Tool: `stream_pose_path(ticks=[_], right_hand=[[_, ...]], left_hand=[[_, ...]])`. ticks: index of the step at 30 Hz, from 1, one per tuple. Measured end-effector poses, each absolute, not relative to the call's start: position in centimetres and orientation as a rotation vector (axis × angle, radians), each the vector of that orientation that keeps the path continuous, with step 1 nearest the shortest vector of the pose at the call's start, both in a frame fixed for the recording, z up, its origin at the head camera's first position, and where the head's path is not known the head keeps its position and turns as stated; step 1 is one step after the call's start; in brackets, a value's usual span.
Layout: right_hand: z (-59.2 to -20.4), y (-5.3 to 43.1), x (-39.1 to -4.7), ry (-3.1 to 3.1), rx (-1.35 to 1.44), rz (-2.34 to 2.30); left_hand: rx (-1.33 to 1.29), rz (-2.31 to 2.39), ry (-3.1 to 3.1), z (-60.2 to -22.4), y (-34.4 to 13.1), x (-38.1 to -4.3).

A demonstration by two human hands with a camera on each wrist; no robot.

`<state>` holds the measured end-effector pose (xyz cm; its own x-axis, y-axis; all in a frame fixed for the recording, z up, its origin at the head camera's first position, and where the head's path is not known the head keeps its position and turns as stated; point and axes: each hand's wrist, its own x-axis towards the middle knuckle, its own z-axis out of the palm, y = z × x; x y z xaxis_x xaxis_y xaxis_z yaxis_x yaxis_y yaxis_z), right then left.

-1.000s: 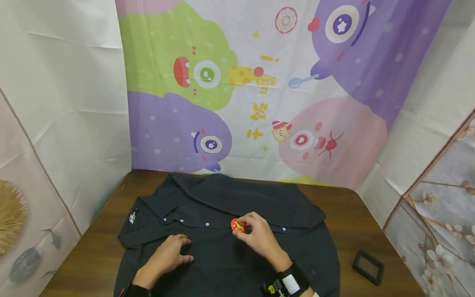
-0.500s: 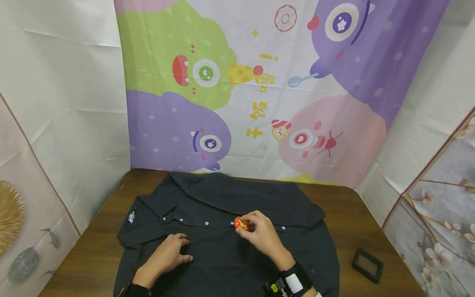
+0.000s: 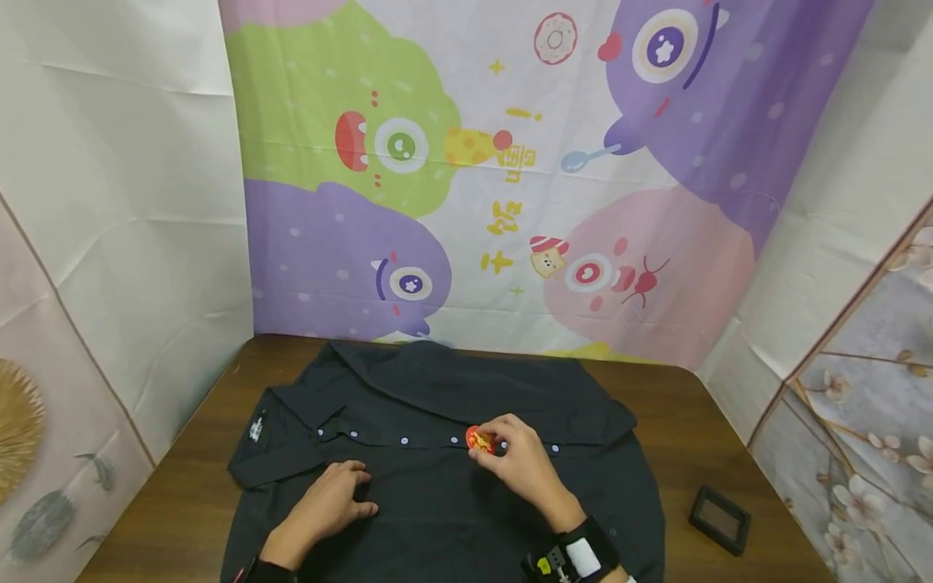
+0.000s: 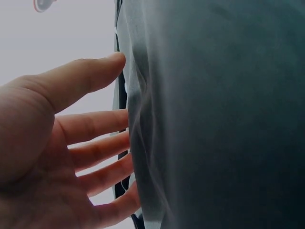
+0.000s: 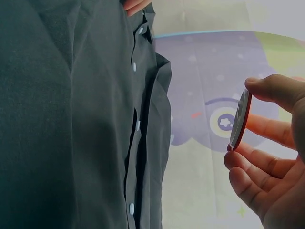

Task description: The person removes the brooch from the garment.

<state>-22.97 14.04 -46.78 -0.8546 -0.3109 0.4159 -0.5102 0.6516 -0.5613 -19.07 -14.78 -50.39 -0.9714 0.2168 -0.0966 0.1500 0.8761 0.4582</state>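
Observation:
A dark button-up shirt (image 3: pixel 423 502) lies spread over the table, its row of pale buttons running crosswise in the head view. Above this row my right hand (image 3: pixel 521 463) pinches a round red pin badge (image 3: pixel 477 438) with a yellow design between thumb and fingers. Seen edge-on in the right wrist view, the badge (image 5: pixel 241 119) turns its pale back toward the shirt and is held apart from the cloth. My left hand (image 3: pixel 330 500) rests at the left of the shirt front, fingers loosely extended; its fingertips (image 4: pixel 125 138) meet the fabric in the left wrist view.
A small black rectangular frame (image 3: pixel 720 521) lies on the brown wooden table (image 3: pixel 692 421), right of the shirt. Behind the table hangs a cartoon-printed cloth (image 3: pixel 481 308). The shirt's collar (image 3: pixel 270 437) points left, with a white label (image 3: pixel 256 428) inside.
My right hand has moved slightly to the right along the button row with the pin badge. The left hand has stayed in place on the shirt.

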Motion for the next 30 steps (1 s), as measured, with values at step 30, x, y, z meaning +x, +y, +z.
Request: stream_pose_path(ticks=[30], right_hand=[[-45.7, 16.7, -22.9, -2.561, 0.597, 1.025]], left_hand=[[0.324, 0.644, 2.947, -50.5, -14.7, -19.3]])
